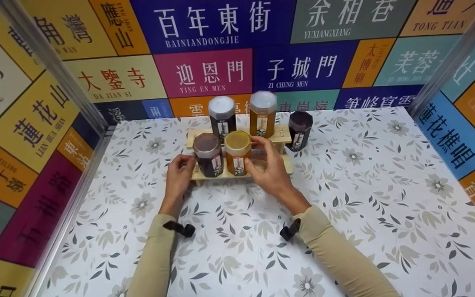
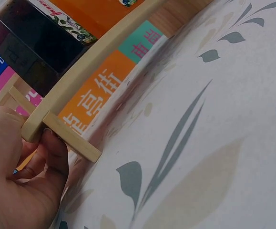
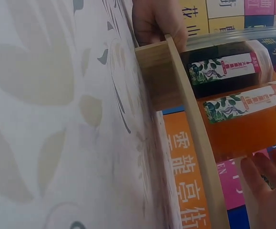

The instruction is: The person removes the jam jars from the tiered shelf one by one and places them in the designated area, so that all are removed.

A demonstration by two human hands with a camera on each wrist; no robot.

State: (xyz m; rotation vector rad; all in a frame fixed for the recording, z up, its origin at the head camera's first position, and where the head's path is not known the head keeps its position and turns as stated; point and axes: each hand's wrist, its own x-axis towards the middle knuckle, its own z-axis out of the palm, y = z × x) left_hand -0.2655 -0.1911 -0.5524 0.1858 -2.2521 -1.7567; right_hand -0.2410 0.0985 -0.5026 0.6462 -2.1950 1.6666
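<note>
A two-step wooden rack [image 2: 95, 59] stands on the table, bearing jars with white labels. My left hand [image 1: 179, 173] pinches the left end of its front step, thumb and fingers around the wood in the left wrist view. My right hand [image 1: 272, 171] curls round the orange jar [image 1: 237, 154] on the front step, with the thumb at its near side and the fingers behind. Left of that jar, also on the front step, is a dark jar [image 1: 208, 159]. Behind them on the upper step are a white-lidded dark jar [image 1: 222, 113] and an amber jar [image 1: 262, 117].
Another dark jar [image 1: 300, 132] stands on the table just right of the rack. The table [image 1: 237, 255] has a floral cover. Panels with street names [image 1: 204, 72] rise behind and at both sides, with metal posts [image 1: 56, 66] at the corners.
</note>
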